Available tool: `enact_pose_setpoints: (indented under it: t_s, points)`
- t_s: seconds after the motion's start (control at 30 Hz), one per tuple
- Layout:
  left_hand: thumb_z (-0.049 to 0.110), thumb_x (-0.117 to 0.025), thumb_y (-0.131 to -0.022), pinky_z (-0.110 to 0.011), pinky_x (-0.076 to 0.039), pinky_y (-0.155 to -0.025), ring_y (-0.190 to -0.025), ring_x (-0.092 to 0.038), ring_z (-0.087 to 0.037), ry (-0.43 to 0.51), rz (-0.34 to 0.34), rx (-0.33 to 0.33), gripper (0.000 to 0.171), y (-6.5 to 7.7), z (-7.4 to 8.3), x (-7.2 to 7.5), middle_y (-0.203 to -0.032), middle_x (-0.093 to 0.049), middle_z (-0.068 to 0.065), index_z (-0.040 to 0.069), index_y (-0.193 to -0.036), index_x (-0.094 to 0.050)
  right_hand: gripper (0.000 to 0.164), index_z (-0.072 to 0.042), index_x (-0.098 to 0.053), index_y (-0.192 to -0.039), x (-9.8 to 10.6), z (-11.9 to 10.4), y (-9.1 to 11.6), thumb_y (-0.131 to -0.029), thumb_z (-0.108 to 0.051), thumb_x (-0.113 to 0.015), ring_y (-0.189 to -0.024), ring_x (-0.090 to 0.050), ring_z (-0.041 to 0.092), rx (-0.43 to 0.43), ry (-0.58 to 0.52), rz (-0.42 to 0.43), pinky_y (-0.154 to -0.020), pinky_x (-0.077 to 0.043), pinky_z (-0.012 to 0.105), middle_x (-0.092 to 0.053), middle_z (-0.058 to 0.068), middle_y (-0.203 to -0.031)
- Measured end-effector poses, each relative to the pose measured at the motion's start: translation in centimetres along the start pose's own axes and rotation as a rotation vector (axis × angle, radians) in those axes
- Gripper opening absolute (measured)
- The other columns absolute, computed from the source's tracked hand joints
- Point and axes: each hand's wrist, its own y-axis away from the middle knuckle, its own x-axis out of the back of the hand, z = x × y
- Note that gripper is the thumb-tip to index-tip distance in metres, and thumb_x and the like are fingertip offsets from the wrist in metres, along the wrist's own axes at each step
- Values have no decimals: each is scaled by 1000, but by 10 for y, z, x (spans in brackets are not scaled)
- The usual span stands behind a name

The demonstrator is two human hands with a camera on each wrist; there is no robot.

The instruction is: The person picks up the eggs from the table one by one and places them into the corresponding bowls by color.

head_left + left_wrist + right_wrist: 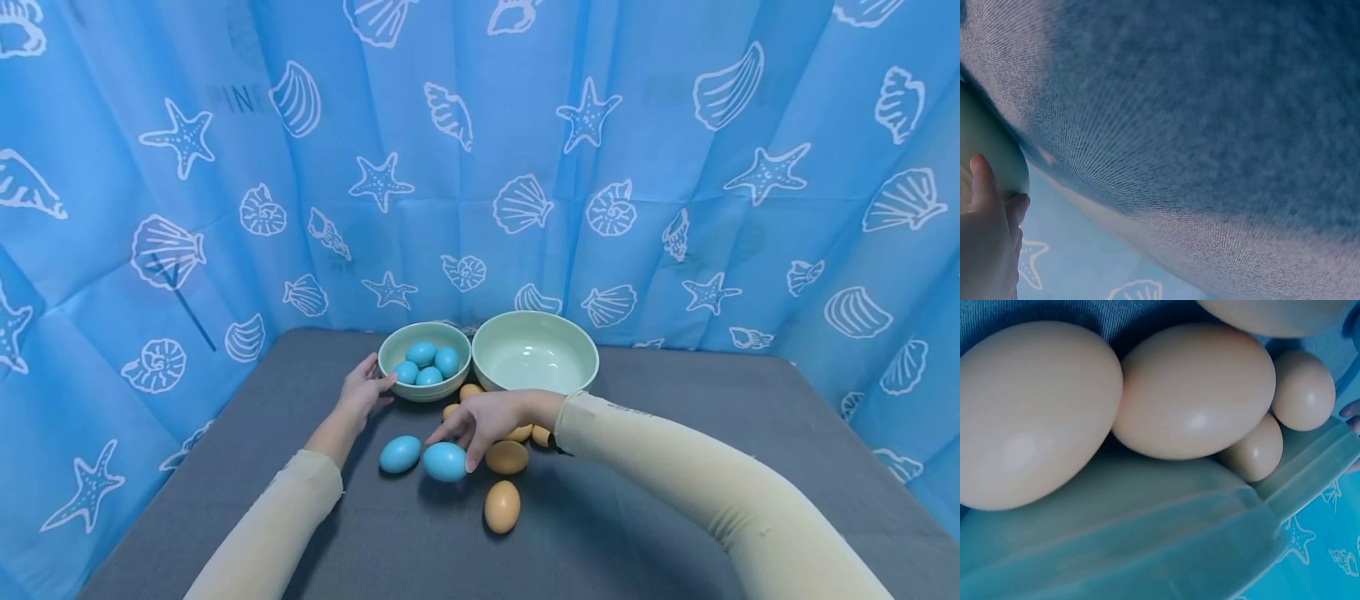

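My right hand pinches a blue egg between thumb and fingers, above the dark table. Another blue egg lies just left of it. My left hand holds the side of the smaller pale green bowl, thumb near its rim; in the left wrist view the thumb lies against the bowl wall. Several blue eggs sit inside that bowl. Light-brown eggs lie beneath and beside my right hand, which partly hides some. The right wrist view shows brown eggs close up.
A larger pale green bowl with nothing in it stands right of the smaller one. One brown egg lies nearest me. Behind the grey table hangs a blue curtain with shells and starfish.
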Motion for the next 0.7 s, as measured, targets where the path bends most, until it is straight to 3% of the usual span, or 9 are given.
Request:
enact_pose_setpoints:
  t_s: [0.17,0.5,0.7]
  points:
    - [4,-52,-100,-46,-45,-102,-143,-26,-31,-8,-2,-4,70,0,0,0,-162,-9,-12,7,-157,-10,61,-2,-49,-142,5,-1,3,-85,0,-71,-115,-60,15,30,-42,9,-92,-52,27,-54,5,-139]
    - [5,-51,-101,-46,-45,-103,-143,-25,-32,-10,-6,-5,70,1,-1,0,-162,-9,-12,7,-157,-10,59,-3,-50,-141,10,-4,8,-86,-1,-72,-116,-60,24,-16,-68,89,-91,-52,28,-50,11,-143]
    - [5,-51,-101,-45,-45,-103,-143,-26,-32,-15,-4,-13,69,2,-1,0,-162,-10,-12,7,-157,-10,59,-8,-53,-140,14,-4,10,-85,-6,-74,-117,-59,24,-53,-107,197,-92,-53,31,-52,7,-142]
